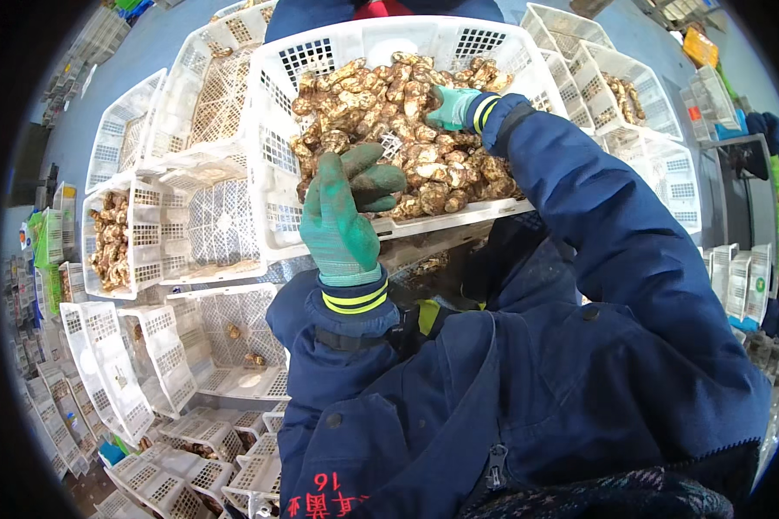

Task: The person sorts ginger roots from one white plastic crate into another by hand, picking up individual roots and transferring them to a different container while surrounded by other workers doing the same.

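Note:
Before me a large white perforated plastic crate (396, 36) holds a heap of knobbly brown-and-cream produce (357, 104), mushrooms or tubers by their look. My left hand (347, 207), in a green-and-grey coated glove, is over the crate's near rim at the left. Its fingers are apart and partly bent, with nothing visible in them. My right hand (454, 107), in a light green glove, reaches into the right part of the heap. Thumb and finger lie around some pieces there; whether they grip one is hidden. A small patch of crate floor shows between the hands.
Other white crates stand on both sides: one with produce at left (109, 240), one holding a few pieces at lower left (234, 344), another with produce at right (623, 97). A person's dark blue trouser legs (311, 16) are just beyond my crate.

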A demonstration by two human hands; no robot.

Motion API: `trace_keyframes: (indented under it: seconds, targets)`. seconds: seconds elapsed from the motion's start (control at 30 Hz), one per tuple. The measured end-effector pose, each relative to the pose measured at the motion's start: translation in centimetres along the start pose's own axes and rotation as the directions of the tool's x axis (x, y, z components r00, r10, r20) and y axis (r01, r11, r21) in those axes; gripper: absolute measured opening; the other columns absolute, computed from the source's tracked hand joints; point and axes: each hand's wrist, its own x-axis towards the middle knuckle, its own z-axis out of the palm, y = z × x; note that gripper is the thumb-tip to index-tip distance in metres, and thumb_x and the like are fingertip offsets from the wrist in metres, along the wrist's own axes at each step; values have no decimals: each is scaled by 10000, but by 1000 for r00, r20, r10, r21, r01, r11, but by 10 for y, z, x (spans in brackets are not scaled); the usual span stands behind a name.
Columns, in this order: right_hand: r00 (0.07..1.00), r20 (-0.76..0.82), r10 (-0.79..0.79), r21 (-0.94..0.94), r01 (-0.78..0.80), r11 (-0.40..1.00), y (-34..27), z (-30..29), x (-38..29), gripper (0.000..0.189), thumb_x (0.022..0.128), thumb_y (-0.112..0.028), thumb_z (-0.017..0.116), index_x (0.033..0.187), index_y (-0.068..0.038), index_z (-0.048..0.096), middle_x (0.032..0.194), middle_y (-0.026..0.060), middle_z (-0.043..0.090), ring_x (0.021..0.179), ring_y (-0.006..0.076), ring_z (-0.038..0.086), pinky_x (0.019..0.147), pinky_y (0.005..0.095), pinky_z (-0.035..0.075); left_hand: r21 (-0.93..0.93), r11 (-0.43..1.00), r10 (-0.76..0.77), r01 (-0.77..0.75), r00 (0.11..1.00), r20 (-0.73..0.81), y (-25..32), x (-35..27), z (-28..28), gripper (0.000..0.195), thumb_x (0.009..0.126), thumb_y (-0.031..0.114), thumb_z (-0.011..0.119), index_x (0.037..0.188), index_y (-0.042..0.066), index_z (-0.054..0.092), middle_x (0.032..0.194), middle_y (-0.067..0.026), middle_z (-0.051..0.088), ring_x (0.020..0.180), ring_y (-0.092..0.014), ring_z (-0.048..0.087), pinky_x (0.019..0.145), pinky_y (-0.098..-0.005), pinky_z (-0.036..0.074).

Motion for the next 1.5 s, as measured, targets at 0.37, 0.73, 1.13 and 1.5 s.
trace_keyframes:
  seconds: [0.37,0.73,1.13,1.5]
  targets:
    - [952,76,-297,-50,301,952,19,-33,-11,347,874,-267,484,1153,-77,562,1030,135,629,902,249,614,790,355,498,-11,1000,29,-29,1000,3,-6,2,-6,596,952,472,291,1016,-36,598,731,-115,657,610,-152,606,588,-237,492]
    - [984,152,-93,-259,130,957,-26,0,-12,424,831,-373,513,1075,-35,594,969,155,649,946,305,601,822,406,464,-30,999,24,-24,1000,-1,-4,3,-6,574,952,455,318,1025,-44,594,755,-132,655,629,-166,622,572,-242,506]
    - [984,-133,-118,759,178,627,33,-57,-85,189,835,-129,607,985,-15,612,862,103,657,538,147,632,443,243,507,-62,994,-81,90,987,140,-10,3,4,480,962,372,366,1063,-43,586,845,-118,661,721,-147,616,648,-242,498]
    - [970,-201,-138,980,200,-21,-37,-28,-195,335,910,-188,514,1154,42,524,754,152,655,571,185,637,494,230,508,-164,979,157,-119,957,244,-25,6,23,534,832,62,618,1319,39,402,1243,-124,476,975,-123,531,772,-238,475]
